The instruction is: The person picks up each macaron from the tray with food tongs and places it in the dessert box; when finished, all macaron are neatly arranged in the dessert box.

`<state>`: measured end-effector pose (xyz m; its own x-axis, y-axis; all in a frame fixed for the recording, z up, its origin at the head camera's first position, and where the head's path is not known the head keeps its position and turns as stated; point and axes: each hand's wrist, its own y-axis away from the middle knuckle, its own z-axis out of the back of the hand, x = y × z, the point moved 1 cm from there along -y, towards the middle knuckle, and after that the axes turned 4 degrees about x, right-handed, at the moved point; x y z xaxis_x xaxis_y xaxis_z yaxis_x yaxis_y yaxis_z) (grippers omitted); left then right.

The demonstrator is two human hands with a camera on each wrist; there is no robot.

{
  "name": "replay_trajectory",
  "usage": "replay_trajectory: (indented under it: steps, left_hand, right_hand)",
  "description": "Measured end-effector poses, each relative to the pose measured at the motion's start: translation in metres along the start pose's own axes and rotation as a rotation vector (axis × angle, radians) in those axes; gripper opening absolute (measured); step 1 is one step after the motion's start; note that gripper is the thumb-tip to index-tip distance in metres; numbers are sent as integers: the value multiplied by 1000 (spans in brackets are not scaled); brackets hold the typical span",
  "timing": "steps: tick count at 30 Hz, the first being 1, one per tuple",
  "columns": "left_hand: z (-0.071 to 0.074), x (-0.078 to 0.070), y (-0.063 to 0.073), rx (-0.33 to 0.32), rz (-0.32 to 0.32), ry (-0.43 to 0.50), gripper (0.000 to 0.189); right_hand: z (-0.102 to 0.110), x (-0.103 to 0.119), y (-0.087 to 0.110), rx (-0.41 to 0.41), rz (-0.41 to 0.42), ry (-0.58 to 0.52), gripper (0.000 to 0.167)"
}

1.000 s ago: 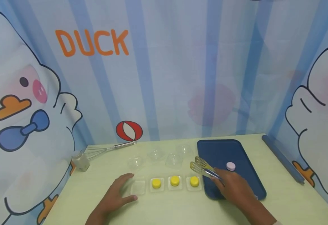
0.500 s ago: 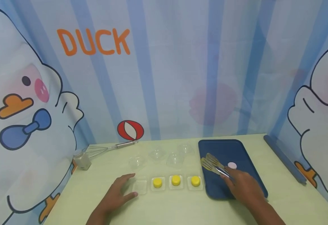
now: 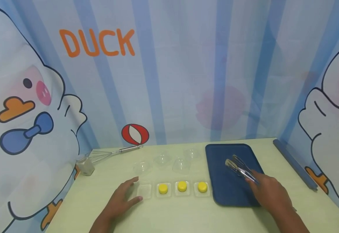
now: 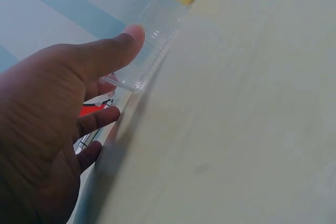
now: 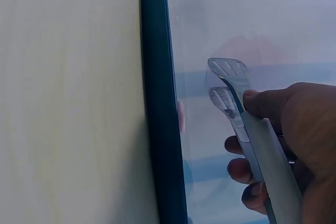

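Note:
My right hand point(image 3: 269, 192) grips metal tongs point(image 3: 240, 170) over the blue tray point(image 3: 223, 194); in the right wrist view the two slotted tips point(image 5: 227, 69) stand apart. A pink sliver, likely the macaron point(image 5: 181, 116), shows past the tray's edge there; the tongs and hand hide it in the head view. My left hand point(image 3: 120, 199) rests on the table, thumb and forefinger spread beside a bare clear square base point(image 3: 144, 191). To its right, three more clear bases each carry a yellow macaron point(image 3: 163, 188), point(image 3: 182, 186), point(image 3: 202, 187).
Several clear plastic dome lids point(image 3: 181, 165) stand behind the row of bases. At the left back lie a whisk point(image 3: 114, 152) and a small grey block-like object point(image 3: 85, 166). A dark blue roll point(image 3: 295, 164) lies along the right edge. A printed curtain point(image 3: 175, 81) encloses the table.
My right hand has moved the tongs rightward, from the tray's left edge to above its middle, and they now cover the pink macaron. The left hand has stayed about where it was.

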<state>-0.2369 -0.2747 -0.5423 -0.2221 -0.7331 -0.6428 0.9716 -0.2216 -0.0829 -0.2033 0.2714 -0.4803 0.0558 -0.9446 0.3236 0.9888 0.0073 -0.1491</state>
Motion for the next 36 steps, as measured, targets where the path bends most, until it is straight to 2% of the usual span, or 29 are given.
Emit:
replay_trajectory:
  steps: [6,10,25,36]
  left_hand:
    - [2,-1,1,5,28,0,80]
    - [3,-3,1,6,31,9,81]
    - [1,-7,0,-4,24,25,81]
    - [0,-5,0,-25,-43,0,89]
  right_hand:
    - [3,-19,-1,72,-69,2,55]
    - [4,-28,-2,96,-79,-12,56]
    - [-2,-34,-4,132,-118,10,54]
    - [-3,-33,-4,122,-117,17,50]
